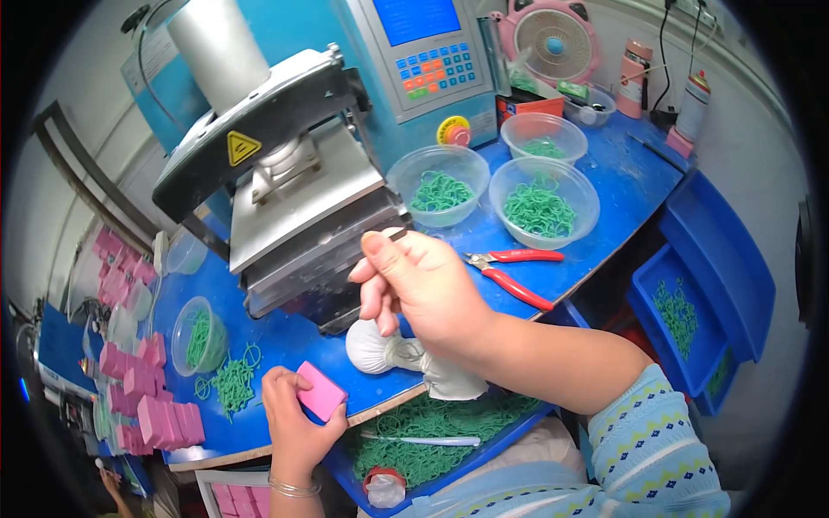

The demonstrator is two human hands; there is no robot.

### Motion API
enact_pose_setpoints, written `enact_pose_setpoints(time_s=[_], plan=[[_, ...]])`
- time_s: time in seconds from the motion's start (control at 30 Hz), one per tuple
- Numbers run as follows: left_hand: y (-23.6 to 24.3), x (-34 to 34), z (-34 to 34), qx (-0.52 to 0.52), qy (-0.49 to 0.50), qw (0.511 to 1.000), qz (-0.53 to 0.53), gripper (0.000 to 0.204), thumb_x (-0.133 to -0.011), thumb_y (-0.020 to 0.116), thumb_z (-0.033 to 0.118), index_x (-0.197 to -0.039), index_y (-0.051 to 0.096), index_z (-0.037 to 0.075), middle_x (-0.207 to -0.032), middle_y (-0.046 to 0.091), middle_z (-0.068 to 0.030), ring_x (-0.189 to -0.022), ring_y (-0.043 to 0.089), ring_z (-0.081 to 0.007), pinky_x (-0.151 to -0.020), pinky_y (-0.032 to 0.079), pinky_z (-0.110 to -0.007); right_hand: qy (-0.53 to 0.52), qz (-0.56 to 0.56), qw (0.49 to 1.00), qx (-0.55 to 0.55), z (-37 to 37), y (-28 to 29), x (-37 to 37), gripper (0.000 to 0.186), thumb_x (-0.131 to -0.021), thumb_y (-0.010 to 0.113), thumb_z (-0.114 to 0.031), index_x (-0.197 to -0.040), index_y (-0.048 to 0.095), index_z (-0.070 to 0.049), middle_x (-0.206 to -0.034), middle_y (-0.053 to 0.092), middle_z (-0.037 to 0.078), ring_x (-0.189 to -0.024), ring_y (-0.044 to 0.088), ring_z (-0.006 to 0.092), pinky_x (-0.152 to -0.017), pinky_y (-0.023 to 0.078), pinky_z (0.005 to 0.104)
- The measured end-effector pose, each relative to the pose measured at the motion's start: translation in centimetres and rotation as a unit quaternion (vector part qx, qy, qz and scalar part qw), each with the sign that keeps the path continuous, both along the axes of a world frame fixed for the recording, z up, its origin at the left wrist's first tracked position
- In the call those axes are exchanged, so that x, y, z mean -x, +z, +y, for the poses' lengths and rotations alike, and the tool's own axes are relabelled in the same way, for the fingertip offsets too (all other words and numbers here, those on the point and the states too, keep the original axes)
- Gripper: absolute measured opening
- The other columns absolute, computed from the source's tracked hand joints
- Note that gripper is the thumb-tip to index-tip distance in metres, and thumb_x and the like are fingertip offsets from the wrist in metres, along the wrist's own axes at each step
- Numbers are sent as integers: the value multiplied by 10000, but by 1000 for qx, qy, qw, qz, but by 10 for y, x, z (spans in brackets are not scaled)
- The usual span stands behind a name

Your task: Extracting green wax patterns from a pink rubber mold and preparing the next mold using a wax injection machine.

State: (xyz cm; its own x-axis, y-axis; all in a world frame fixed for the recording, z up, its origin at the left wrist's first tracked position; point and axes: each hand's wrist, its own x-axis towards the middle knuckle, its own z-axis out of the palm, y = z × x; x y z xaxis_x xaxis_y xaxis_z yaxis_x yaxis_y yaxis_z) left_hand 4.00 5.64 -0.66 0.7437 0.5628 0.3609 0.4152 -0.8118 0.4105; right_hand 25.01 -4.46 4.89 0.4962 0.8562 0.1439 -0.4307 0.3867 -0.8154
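Observation:
My left hand (295,421) is closed on a pink block (321,393) at the table's front edge, beside a pile of thin green strips (235,385). Raised in front of the press (315,216), my right hand (432,289) has its thumb and fingers drawn together. What they pinch, if anything, is too small to make out. Below that hand lies a white cloth bundle with a round, tied head (370,347). Red-handled cutters (522,256) rest with their handles spread, just right of my right hand.
Clear bowls of green strips (574,186) stand at the back right, with another bowl (194,337) at left. Pink blocks (160,423) are stacked on the left. A blue tray of green strips (341,470) sits below the table edge; blue bins (717,285) are at right.

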Motion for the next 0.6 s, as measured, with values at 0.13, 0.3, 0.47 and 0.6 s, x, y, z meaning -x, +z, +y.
enact_pose_setpoints(time_s=[0.13,0.3,0.47,0.6], plan=[[-1,-1,1,-3,-1,1000,-3,494,-518,726,127,-894,414,56,-951,400,-170,-952,423,-342,-827,365,-413,-2,4,1000,-12,1,-2,-1,356,-910,489,-350,-810,528,-11,-577,559,59,-408,490,76,-390,381,187],[-2,0,3,-3,-7,1000,-2,494,-519,723,126,-895,411,55,-945,395,-165,-948,421,-340,-823,364,-413,-33,-14,999,12,7,0,-6,357,-908,494,-352,-795,527,-15,-566,545,47,-404,465,67,-391,372,182],[0,-1,-1,9,-11,1000,-6,497,-521,728,126,-896,409,55,-948,401,-165,-942,424,-333,-824,362,-409,-45,-36,997,42,5,6,-8,384,-902,489,-368,-722,532,-31,-533,524,42,-394,439,67,-384,352,187],[-1,-1,-3,9,-10,1000,-7,512,-522,745,139,-901,410,57,-973,418,-169,-940,429,-330,-826,363,-408,36,-23,998,50,9,12,-24,387,-866,489,-342,-609,504,-54,-453,440,17,-351,369,81,-340,277,221]])
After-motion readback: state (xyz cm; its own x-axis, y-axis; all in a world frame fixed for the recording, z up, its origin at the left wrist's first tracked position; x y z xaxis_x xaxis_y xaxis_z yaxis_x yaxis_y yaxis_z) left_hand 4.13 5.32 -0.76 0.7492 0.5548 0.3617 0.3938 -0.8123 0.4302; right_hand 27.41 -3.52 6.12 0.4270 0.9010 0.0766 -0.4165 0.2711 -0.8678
